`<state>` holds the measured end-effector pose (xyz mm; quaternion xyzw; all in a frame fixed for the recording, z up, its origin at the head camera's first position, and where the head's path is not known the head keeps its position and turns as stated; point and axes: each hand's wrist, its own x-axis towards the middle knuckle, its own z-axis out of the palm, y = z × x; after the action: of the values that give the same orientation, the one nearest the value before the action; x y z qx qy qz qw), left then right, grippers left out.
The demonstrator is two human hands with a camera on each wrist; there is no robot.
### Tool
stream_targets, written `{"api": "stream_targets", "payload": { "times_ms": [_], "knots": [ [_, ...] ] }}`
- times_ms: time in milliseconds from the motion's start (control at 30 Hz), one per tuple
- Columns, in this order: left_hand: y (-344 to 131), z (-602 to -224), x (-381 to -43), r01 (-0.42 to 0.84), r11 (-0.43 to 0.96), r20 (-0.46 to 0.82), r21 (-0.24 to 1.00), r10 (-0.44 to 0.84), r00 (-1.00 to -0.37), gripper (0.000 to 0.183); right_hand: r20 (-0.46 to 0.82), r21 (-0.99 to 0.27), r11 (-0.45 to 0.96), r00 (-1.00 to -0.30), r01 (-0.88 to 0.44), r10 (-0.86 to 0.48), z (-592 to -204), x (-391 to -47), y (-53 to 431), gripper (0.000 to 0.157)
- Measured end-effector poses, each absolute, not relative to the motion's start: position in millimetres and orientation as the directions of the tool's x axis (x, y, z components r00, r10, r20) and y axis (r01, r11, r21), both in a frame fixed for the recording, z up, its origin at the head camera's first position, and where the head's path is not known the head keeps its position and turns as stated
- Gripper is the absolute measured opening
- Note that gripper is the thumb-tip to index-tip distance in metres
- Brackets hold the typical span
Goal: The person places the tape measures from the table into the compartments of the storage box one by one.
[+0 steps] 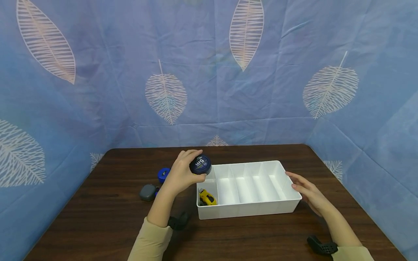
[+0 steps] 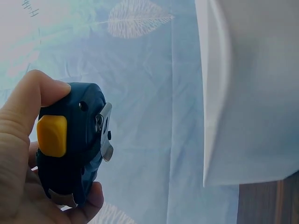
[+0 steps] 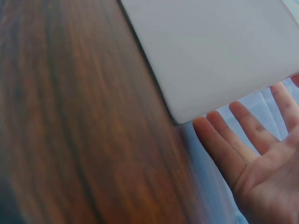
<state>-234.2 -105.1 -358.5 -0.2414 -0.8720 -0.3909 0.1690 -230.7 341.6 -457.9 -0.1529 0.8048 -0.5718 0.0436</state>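
One dark blue tape measure (image 1: pixel 200 164) is pinched between thumb and fingers of the left hand (image 1: pixel 183 171), near the left end of a white divided tray (image 1: pixel 248 209) on the counter (image 1: pixel 245 239); the right hand (image 1: pixel 310 194), fingers extended, touches the tray's right end.

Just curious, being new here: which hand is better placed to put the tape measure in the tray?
Probably the left hand: it grips the dark tape measure near the left end of the white tray. The right hand is at the opposite end, holding nothing.
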Motion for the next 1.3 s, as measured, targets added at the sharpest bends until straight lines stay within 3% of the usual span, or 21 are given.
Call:
{"api": "stream_targets", "payload": {
  "times_ms": [1300],
  "knots": [
    [-76, -366, -226, 0.603, 0.54, 0.419, 0.587, 0.435, -0.797, 0.074, 0.102, -0.931, 0.309, -0.951, -0.195, -0.292, -459, -231, 342, 0.051]
  ]
}}
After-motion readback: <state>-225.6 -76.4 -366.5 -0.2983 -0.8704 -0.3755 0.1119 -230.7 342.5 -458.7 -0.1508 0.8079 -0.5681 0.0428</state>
